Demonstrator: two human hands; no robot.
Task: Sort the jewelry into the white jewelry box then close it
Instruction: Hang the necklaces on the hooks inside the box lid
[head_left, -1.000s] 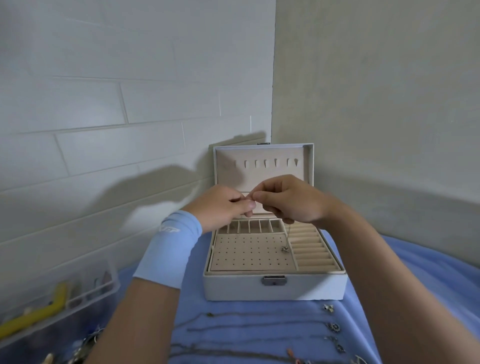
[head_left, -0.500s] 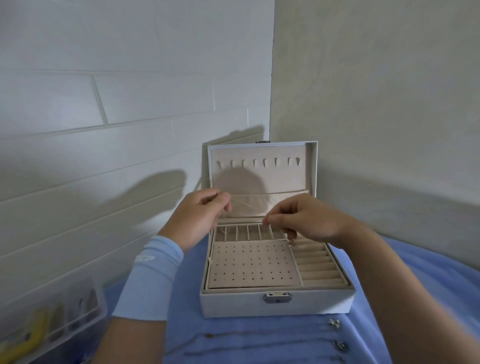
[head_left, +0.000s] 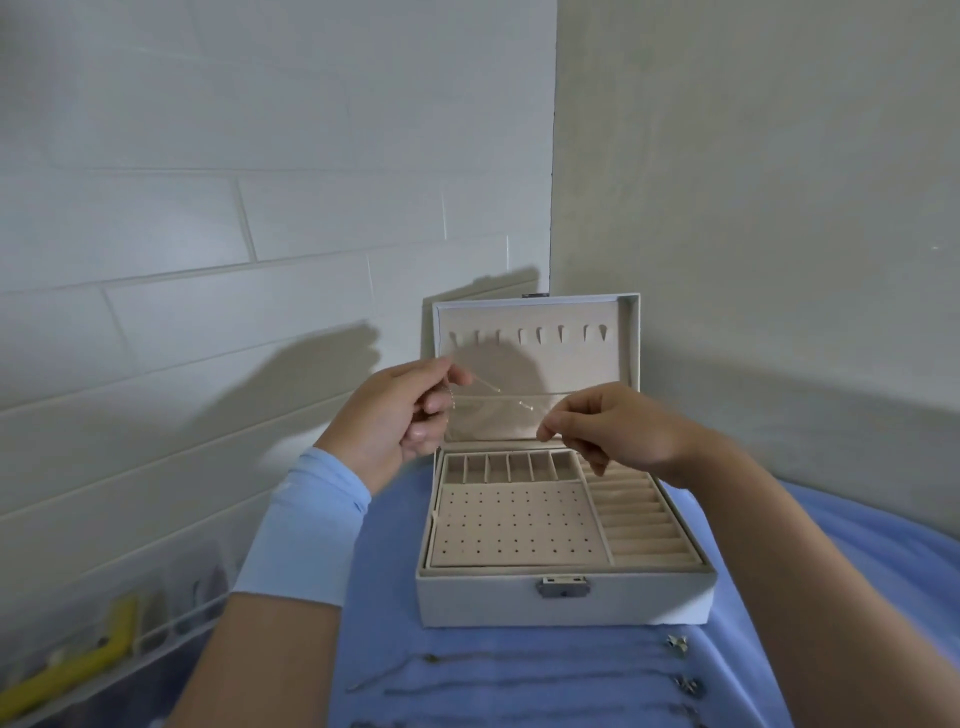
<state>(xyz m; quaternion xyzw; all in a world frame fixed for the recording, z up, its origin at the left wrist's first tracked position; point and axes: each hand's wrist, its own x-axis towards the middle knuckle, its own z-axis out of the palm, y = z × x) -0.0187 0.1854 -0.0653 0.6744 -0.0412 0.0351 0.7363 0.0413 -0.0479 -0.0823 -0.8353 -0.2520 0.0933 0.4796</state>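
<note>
Left hand (head_left: 397, 415) and right hand (head_left: 618, 431) each pinch a thin necklace (head_left: 511, 398) stretched between them, the open box (head_left: 493, 597) just beyond; a slack pinch could drop or tangle it.

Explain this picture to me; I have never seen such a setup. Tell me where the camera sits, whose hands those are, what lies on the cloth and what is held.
No machine here: a person wears one camera on the head, looking down at their own hands. The left hand and the right hand each pinch a thin chain, stretched between them. On the blue cloth stands the white jewelry box, lid up; more necklaces lie in front of it. A clear bin sits at the left.
</note>
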